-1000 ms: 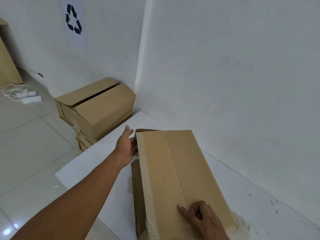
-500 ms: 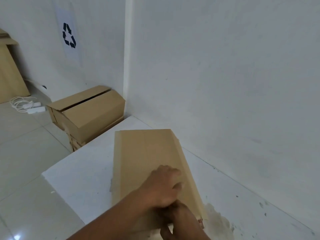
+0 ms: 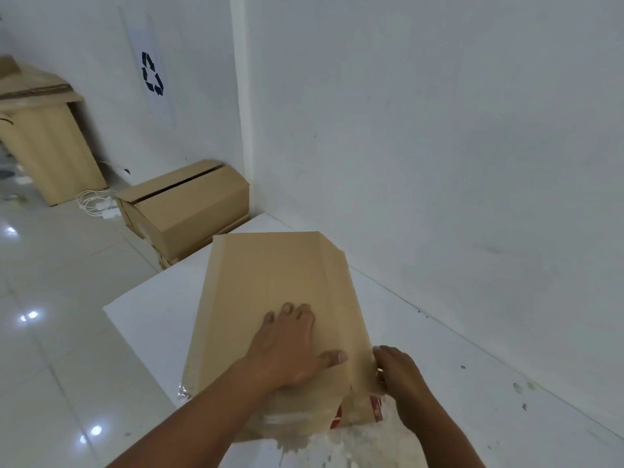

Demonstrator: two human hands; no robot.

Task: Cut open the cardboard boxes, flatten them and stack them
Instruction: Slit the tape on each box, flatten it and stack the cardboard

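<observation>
**Two hands push a box down on the white table**

Head view. A brown cardboard box lies on a white table in the lower middle of the frame. Its long side runs from the bottom of the frame up toward the corner of the walls. The near end has clear tape and some red print on it.

The left hand lies flat on top of the box, close to the near end. Its fingers are straight and close together. They point up the frame, along the box. The thumb sticks out to the right. This hand presses down and grips nothing.

The right hand is at the right edge of the box, just beside the left thumb. Its fingers bend in toward that edge and touch it. It is not clear if they pinch the cardboard or only push on it.

So the box is under the left hand and to the left of the right hand's fingers. The right side of the box slopes down, so the box looks half squashed. The left hand seems best placed to push the top down flat, and the right hand to fold that side.

A pile of boxes sits on the floor at middle left, past the far end of the table. That looks like the place for stacking. A recycle sign hangs on the wall above it.
</observation>
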